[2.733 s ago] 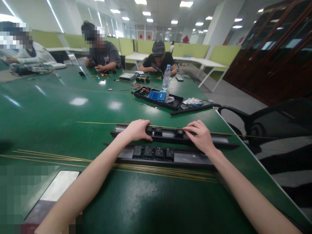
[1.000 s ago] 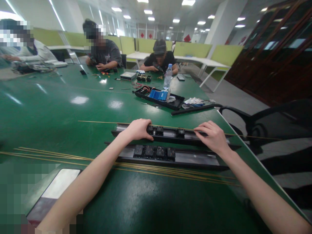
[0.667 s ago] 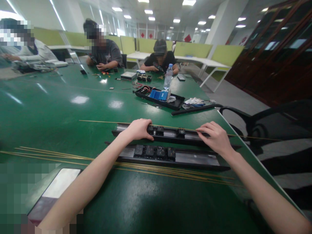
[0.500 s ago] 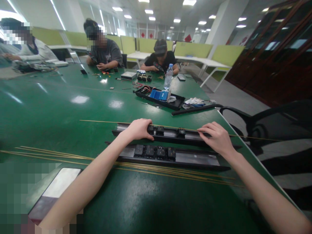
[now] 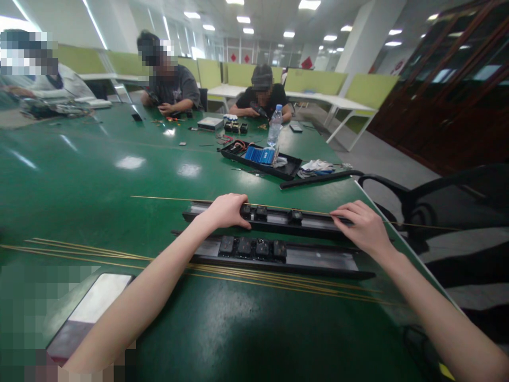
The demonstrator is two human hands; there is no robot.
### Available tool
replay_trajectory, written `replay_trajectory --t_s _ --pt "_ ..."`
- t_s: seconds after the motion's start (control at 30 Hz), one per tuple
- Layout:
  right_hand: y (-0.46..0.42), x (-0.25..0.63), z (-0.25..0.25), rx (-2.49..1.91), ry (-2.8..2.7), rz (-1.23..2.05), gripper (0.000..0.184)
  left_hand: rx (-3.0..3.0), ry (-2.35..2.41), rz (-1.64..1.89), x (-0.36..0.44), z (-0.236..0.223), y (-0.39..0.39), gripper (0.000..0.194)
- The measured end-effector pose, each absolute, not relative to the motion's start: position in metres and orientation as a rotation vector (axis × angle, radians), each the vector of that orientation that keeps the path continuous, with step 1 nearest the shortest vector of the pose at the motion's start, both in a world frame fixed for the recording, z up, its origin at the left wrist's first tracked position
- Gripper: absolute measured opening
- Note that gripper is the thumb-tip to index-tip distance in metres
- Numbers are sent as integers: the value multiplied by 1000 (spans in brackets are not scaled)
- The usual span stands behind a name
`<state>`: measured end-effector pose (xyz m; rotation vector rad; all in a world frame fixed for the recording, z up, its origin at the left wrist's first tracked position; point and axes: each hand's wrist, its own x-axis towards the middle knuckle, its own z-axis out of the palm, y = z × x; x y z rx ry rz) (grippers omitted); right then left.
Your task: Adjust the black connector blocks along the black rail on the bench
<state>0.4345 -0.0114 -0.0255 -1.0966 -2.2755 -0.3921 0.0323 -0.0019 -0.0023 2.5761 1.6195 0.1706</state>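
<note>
My left hand (image 5: 225, 210) is closed across the farther black channel (image 5: 274, 225), thumb on its near wall and fingertips at the far wall. Several small black blocks (image 5: 295, 216) sit inside that channel, one of them partly behind my thumb. A thin brass-coloured rod (image 5: 286, 207) runs along the channel's far edge and sticks out past both ends. Near the right end my right hand (image 5: 360, 225) is closed in a pinch on this rod. A second black channel (image 5: 322, 260) lies parallel and nearer to me, with several black blocks (image 5: 244, 246) set side by side in it.
Several loose brass-coloured rods (image 5: 254, 275) lie nearest me on the green table. A phone (image 5: 101, 297) rests under my left forearm. Farther off are a black tray (image 5: 292, 168), a water bottle (image 5: 274, 127) and gloves (image 5: 317, 167). Three people sit beyond; a chair (image 5: 449, 196) stands right.
My right hand has slid a little to the right along the rod. My left hand and both channels stay where they were.
</note>
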Motion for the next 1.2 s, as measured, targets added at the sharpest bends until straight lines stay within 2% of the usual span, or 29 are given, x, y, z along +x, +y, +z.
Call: replay_trajectory --t_s 1.2 --pt "-21 485 -21 -1220 -2354 -702 17 2586 1617 192 31 -5 0 66"
